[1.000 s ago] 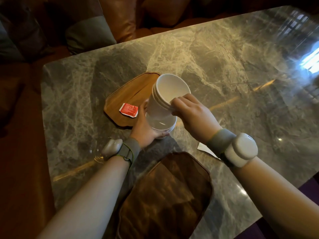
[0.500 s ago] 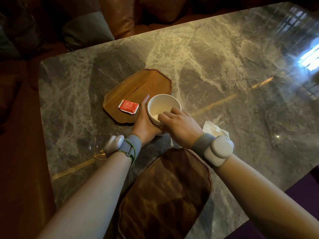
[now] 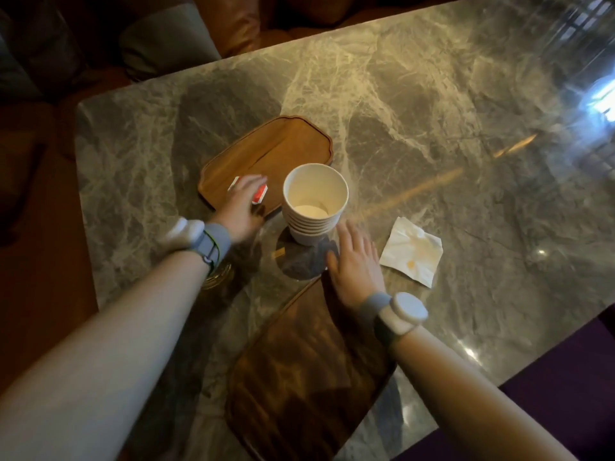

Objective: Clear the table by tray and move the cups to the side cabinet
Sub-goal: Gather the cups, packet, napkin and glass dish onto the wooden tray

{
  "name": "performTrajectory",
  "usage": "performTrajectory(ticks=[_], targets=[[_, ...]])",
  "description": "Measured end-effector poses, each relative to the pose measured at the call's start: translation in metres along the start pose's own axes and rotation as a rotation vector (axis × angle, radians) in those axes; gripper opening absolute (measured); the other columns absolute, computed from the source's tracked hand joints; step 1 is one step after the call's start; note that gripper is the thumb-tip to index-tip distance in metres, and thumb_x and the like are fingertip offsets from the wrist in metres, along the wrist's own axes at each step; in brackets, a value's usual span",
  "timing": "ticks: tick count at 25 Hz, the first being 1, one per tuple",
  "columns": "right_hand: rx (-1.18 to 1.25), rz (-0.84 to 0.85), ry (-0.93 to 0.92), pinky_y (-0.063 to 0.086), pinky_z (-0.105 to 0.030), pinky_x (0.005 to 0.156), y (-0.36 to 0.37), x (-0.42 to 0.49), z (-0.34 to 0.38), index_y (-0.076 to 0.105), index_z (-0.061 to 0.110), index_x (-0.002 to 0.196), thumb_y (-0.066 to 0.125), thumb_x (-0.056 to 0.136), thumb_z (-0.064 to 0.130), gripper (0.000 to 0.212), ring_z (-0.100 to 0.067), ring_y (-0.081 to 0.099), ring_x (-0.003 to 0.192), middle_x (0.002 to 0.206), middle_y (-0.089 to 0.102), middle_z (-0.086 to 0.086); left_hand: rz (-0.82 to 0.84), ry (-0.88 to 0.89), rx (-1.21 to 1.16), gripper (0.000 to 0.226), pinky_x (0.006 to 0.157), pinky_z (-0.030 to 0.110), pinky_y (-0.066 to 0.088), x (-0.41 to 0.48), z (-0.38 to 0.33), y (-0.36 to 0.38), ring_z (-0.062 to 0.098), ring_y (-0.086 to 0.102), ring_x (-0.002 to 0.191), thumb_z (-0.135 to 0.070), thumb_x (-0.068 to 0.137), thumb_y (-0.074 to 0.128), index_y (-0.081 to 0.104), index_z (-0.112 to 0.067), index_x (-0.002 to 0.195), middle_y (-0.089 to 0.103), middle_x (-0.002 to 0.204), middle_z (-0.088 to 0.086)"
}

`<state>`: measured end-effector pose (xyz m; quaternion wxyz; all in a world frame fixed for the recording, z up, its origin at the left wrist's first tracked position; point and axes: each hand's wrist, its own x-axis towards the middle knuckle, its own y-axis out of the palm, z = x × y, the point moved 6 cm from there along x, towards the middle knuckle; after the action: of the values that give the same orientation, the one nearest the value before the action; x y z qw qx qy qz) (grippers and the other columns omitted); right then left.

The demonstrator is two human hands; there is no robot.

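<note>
Stack of nested paper cups (image 3: 314, 207), upright on the marble table (image 3: 432, 104), right of the wooden tray (image 3: 266, 154): light, crushable; grasp low around the walls. Left hand (image 3: 241, 204) covers a red packet (image 3: 259, 196), grip unclear; right hand (image 3: 354, 264) open, empty.

- I see a grey-green marble tabletop (image 3: 432, 104), glossy, with window glare at its far right.
- A stack of white paper cups (image 3: 314, 206) stands upright on it; I'll use it as my landmark.
- Just left of the cups lies a light wooden tray (image 3: 283, 148).
- Right of the cups lies a stained, crumpled napkin (image 3: 412, 256).
- Nearer me than the cups lies a darker wooden tray (image 3: 306, 377).
</note>
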<state>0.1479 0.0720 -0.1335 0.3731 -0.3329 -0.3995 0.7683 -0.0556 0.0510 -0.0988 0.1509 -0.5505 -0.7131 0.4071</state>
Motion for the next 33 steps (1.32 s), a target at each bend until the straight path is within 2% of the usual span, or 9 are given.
performTrajectory(ticks=[3,8,11,15,19,24,27,29,33], targets=[[-0.089,0.095,-0.003,0.004,-0.044,0.119,0.032,0.006,-0.006,0.007,0.019,0.147,0.026,0.099,0.034,0.055,-0.024,0.000,0.146,0.159,0.007,-0.007,-0.065,0.000,0.184,0.056,0.118,0.036,0.021,0.023,0.011,-0.005,0.027,0.023,0.143,0.002,0.091,0.047,0.034,-0.009,0.144,0.023,0.156,0.008],[-0.234,0.006,-0.027,0.007,-0.041,0.119,0.044,0.006,-0.013,0.007,0.018,0.148,0.022,0.098,0.038,0.055,-0.024,0.003,0.147,0.159,0.007,-0.008,0.010,-0.101,0.392,0.055,0.117,0.044,0.021,0.044,0.038,0.005,0.030,0.016,0.144,-0.020,0.096,0.048,0.028,-0.020,0.147,0.018,0.158,0.006],[-0.229,-0.022,-0.019,0.009,-0.041,0.119,0.046,0.006,-0.013,0.011,0.018,0.147,0.024,0.097,0.037,0.055,-0.024,0.005,0.147,0.159,0.010,-0.008,0.017,-0.120,0.433,0.055,0.111,0.045,0.028,0.048,0.048,0.010,0.033,0.025,0.138,-0.027,0.094,0.051,0.032,-0.023,0.145,0.025,0.154,0.007],[-0.213,-0.039,-0.024,0.009,-0.041,0.118,0.047,0.006,-0.013,0.013,0.018,0.147,0.026,0.097,0.035,0.055,-0.024,0.006,0.146,0.159,0.012,-0.009,-0.007,-0.126,0.474,0.052,0.105,0.046,0.034,0.054,0.041,0.004,0.035,0.033,0.128,-0.028,0.089,0.058,0.040,-0.018,0.137,0.034,0.144,0.011],[-0.223,-0.057,-0.026,0.011,-0.042,0.118,0.046,0.006,-0.012,0.015,0.019,0.147,0.027,0.097,0.036,0.054,-0.025,0.009,0.146,0.158,0.014,-0.009,-0.007,-0.101,0.625,0.042,0.105,0.044,0.036,0.048,0.033,0.004,0.035,0.035,0.128,-0.029,0.096,0.045,0.041,-0.010,0.133,0.035,0.141,0.016],[-0.239,-0.069,-0.021,0.015,-0.043,0.116,0.044,0.004,-0.012,0.019,0.019,0.146,0.029,0.096,0.035,0.053,-0.025,0.012,0.146,0.158,0.017,-0.009,-0.081,-0.030,0.807,0.034,0.092,0.041,0.046,0.025,0.027,0.008,0.034,0.046,0.119,-0.011,0.097,0.040,0.041,-0.003,0.130,0.040,0.136,0.018],[-0.250,-0.085,-0.025,0.017,-0.042,0.115,0.042,0.004,-0.009,0.020,0.019,0.145,0.029,0.096,0.034,0.053,-0.024,0.013,0.145,0.157,0.019,-0.008,-0.099,0.023,0.919,0.029,0.092,0.041,0.045,0.016,0.022,0.005,0.034,0.052,0.114,-0.007,0.096,0.035,0.049,-0.001,0.121,0.051,0.126,0.019],[-0.251,-0.100,-0.027,0.017,-0.042,0.115,0.040,0.003,-0.009,0.022,0.019,0.145,0.030,0.096,0.034,0.053,-0.024,0.014,0.145,0.157,0.020,-0.009,-0.144,0.063,0.903,0.030,0.094,0.041,0.042,0.014,0.018,-0.003,0.034,0.053,0.114,-0.006,0.097,0.033,0.056,-0.001,0.115,0.060,0.120,0.018],[-0.261,-0.098,-0.031,0.015,-0.041,0.115,0.039,0.001,-0.007,0.021,0.019,0.145,0.029,0.096,0.033,0.052,-0.024,0.013,0.145,0.157,0.019,-0.008,-0.386,-0.046,0.607,0.028,0.089,0.042,0.041,-0.016,0.049,-0.051,0.034,0.056,0.107,-0.013,0.096,0.039,0.062,-0.001,0.105,0.065,0.110,0.021]])
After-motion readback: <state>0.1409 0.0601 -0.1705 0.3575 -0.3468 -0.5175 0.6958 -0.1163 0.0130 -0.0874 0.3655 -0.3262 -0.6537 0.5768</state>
